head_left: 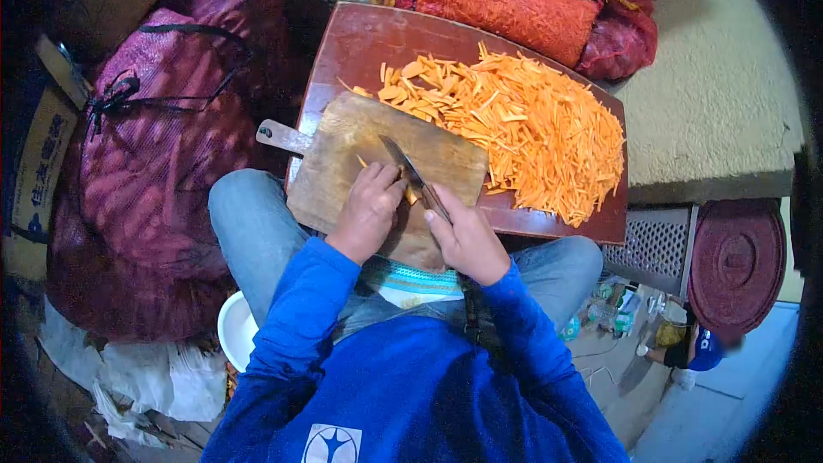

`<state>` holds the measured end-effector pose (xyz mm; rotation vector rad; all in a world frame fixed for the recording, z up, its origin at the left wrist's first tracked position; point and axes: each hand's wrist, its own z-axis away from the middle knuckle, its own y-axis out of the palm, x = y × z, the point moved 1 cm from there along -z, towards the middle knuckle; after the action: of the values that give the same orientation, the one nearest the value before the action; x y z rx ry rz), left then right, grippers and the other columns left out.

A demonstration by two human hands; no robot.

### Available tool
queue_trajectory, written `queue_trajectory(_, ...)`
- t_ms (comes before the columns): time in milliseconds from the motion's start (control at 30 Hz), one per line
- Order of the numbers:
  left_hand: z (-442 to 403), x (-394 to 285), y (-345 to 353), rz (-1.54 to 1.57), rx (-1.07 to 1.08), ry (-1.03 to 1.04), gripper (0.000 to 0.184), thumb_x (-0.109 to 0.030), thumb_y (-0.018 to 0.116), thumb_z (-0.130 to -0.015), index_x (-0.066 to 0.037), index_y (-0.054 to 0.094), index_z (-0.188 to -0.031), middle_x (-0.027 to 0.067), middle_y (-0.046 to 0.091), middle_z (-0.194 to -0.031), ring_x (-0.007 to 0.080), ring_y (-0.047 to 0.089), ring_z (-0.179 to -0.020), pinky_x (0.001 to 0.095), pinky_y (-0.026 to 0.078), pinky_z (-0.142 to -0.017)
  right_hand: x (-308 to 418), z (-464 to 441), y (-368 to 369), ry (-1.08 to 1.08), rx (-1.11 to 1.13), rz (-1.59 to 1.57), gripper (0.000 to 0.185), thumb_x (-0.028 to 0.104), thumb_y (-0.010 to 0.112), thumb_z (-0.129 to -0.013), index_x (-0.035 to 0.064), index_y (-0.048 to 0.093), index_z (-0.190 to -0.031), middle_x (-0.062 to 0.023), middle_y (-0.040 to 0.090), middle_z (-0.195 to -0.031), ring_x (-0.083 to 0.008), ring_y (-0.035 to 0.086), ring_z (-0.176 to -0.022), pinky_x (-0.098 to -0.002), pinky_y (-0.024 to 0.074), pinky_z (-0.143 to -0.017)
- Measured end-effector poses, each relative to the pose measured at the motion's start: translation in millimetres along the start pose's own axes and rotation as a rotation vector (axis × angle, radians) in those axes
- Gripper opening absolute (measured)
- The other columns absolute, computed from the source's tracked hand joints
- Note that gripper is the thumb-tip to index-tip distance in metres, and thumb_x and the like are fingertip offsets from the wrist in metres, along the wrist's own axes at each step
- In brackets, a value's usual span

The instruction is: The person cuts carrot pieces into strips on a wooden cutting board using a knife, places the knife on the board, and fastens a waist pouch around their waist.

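Observation:
A wooden cutting board lies on a reddish-brown table. My right hand is wrapped round the handle of a knife, its blade pointing up and left over the board. Left of the blade, my left hand rests on the board with its fingers curled together on a piece of carrot, mostly hidden by the fingers. A thin orange piece shows just above my left fingertips. Beyond the board, a large heap of cut carrot strips covers the right part of the table.
Large purple mesh sacks stand at the left. An orange-filled bag lies behind the table. A white bowl is beside my left leg. A maroon lid and a person in blue are at the lower right.

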<state>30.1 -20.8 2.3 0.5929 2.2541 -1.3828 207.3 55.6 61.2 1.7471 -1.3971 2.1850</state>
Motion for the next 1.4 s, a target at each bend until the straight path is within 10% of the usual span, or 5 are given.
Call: queue_trajectory(1400,5.6,4.9,0.2,-0.081,-0.061,0.02,0.021,0.001,0.061,-0.079,0.003,0.072,-0.097,0.0159,0.066,-0.102,0.0355,0.061,-0.096,0.044,0.052,-0.088,3.7,24.9,-2.6,0.084,0.089,-0.05,0.04,0.016,0.058,-0.102,0.0054,0.05,-0.14,-0.029,0.065,-0.079,-0.0536,0.067,-0.08,-0.0527,0.0522,-0.067)
